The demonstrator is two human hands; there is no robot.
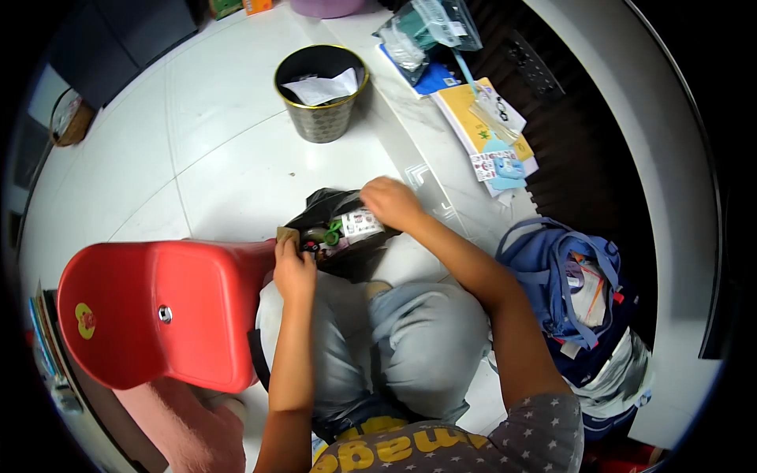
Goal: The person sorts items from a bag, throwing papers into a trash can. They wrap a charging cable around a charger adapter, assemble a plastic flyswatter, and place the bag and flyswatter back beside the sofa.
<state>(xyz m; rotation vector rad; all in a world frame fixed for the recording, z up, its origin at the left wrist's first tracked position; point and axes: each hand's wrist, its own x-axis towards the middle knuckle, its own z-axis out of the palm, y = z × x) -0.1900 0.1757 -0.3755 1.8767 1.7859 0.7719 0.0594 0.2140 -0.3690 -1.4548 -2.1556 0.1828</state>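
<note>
A black plastic bag (322, 206) lies open on the floor in front of my knees. Inside it show a green ring-shaped item (333, 232), a white sheet with small printed pictures (361, 224) and other small things I cannot make out. At the bag's right edge, my right hand (392, 203) has its fingers closed on the black plastic. My left hand (295, 270) is at the left edge, its fingers closed around a small tan piece (288, 235) whose kind I cannot tell.
A red plastic chair (197, 315) stands close on my left. Ahead is a patterned trash bin (322, 122) with paper inside. Books (465, 118) and plastic packets lie on the ledge to the right. A blue backpack (536, 276) sits open by my right arm.
</note>
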